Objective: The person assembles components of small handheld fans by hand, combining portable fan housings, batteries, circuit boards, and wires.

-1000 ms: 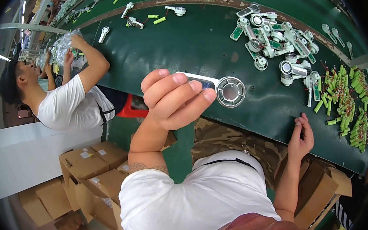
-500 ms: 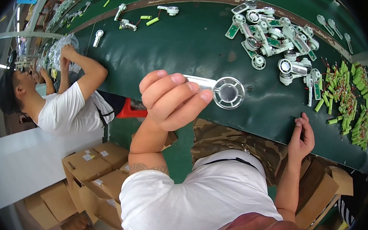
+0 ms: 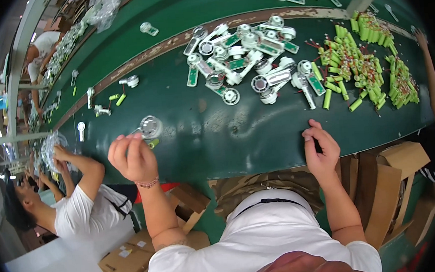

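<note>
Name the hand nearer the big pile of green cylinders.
Right. The right hand is left of the pile of green cylinders and closer to the body; the left hand is much farther left, holding a clear round part.

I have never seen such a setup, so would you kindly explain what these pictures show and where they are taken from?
There is no robot here: a person works with two bare hands. The view comes from a fisheye camera on that person's head, looking down, so straight edges bend. The left hand holds a clear, round-headed, plastic-looking piece above a dark green tabletop; the right hand, fingers curled, holds nothing visible. On the surface lie a pile of white, round-headed devices, some with green circuit boards, and, to its right, lime-green, red-wired cylinders.
</note>
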The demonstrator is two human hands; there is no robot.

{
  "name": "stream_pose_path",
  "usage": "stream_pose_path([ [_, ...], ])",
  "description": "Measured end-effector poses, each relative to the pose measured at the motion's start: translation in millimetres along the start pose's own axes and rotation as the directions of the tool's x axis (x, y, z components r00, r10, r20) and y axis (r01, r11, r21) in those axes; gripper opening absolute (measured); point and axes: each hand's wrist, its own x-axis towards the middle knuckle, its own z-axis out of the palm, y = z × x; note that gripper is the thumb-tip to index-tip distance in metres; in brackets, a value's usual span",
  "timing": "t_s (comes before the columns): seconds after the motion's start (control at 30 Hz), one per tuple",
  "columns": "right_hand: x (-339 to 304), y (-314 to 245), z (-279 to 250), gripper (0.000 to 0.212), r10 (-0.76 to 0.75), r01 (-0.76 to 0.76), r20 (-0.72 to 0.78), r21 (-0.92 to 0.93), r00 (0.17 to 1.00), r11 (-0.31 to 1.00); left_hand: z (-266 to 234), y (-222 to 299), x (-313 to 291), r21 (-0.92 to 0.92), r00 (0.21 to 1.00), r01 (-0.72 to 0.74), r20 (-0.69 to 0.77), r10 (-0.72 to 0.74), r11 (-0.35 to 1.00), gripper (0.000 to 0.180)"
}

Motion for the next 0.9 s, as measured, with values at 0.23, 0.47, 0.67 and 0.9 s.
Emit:
stream_pose_path([
  [0.23, -1, 2, -4, 0.011, -0.01, 0.01, 0.01, 0.014, 1.0, 1.0, 45, -101, -39, 0.309, 0.883, 0.345, 0.214, -0.418, 0.886, 0.024],
  [0.47, 1, 6, -5, 0.011, -0.011, 0.011, 0.008, 0.003, 1.0, 1.0, 134, -117, 0, 0.012, 0.849, 0.424, 0.344, -0.401, 0.906, 0.026],
  [0.67, 8, 2, -6, 0.011, -0.014, 0.01, 0.037, 0.104, 0.999, 0.995, 253, -139, 35, 0.058, 0.714, 0.567, 0.464, -0.525, 0.822, 0.056],
  [0.9, 70, -8, -55, 0.014, 0.058, -0.052, -0.081, 0.071, 0.995, 0.996, 336, -164, 76, 0.201, 0.373, 0.708, 0.708, -0.6, 0.677, 0.081],
])
